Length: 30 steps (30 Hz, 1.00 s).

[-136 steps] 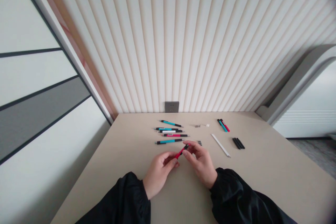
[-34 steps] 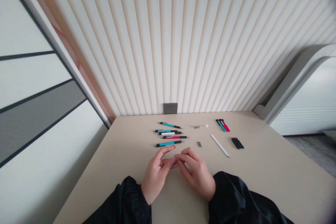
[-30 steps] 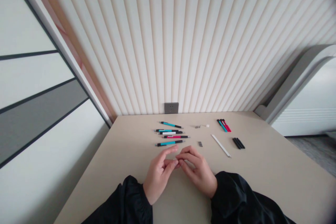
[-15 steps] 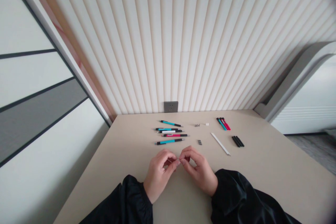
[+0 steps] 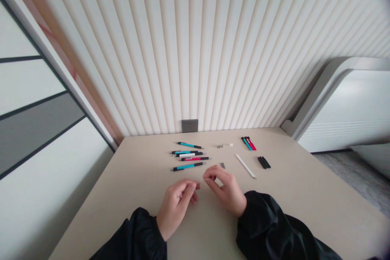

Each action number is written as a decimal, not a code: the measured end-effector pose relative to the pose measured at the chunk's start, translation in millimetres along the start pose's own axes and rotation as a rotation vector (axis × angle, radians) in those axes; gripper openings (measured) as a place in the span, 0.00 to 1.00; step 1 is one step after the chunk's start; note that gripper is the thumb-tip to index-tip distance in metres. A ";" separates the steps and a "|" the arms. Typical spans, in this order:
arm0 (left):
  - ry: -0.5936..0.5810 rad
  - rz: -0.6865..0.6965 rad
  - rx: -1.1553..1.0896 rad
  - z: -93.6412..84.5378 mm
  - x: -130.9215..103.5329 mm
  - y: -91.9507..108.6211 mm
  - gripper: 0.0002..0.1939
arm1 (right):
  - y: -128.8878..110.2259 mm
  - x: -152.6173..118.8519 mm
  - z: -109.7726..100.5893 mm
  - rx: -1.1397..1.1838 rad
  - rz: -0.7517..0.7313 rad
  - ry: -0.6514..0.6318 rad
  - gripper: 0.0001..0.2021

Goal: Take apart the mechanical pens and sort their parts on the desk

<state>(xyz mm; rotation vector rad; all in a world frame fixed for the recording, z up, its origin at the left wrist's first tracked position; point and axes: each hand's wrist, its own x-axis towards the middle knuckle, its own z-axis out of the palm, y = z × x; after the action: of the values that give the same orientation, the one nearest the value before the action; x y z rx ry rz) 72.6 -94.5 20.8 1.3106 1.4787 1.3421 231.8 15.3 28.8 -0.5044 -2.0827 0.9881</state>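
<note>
My left hand (image 5: 177, 207) is above the near part of the table, thumb and index finger pressed together. A short gap to its right separates it from my right hand (image 5: 224, 189), whose thumb and fingertips also meet in a pinch. Anything between either set of fingertips is too small or hidden to make out. Just beyond my right hand lie small grey metal pieces (image 5: 223, 165). Past my left hand, several pens lie roughly side by side, among them a blue pen (image 5: 189, 166), a red pen (image 5: 195, 159) and a white pen (image 5: 189, 154).
Right of the pens, a slim white tube (image 5: 245, 166) lies slantwise. Beyond my right hand are short black sleeves (image 5: 264, 162) and blue and red barrel pieces (image 5: 249, 143). Small metal parts (image 5: 219, 146) and white bits (image 5: 230, 144) lie farther back. A wall socket (image 5: 189, 125) is behind the table.
My hands have come apart; their fingertips met before. The left fingers have turned and closed more. The whole view has shifted, so the table items appear farther left.
</note>
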 end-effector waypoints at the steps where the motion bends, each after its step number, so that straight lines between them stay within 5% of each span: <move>1: 0.012 -0.013 -0.017 0.7 -0.1 0.0 0.16 | 6.2 4.6 -10.7 -0.063 0.031 0.056 0.08; 5: 0.004 -0.014 -0.011 2.8 -0.3 1.4 0.18 | 51.9 21.1 -67.8 -0.427 0.254 0.243 0.12; 9: -0.043 0.025 0.065 3.5 -1.1 2.8 0.19 | 99.1 30.2 -106.2 -0.712 0.459 0.154 0.12; 15: -0.068 0.017 0.122 3.6 -2.4 1.8 0.20 | 125.6 42.4 -102.9 -0.772 0.496 0.129 0.10; 30: -0.081 -0.017 0.150 5.2 -2.0 2.9 0.21 | 144.4 46.4 -99.2 -0.728 0.488 0.153 0.11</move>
<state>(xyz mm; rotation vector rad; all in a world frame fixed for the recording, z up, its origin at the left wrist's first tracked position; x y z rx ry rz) 78.6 -95.5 22.4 1.4266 1.5556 1.1724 283.4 181.5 -21.8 -1.4581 -2.1803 0.3752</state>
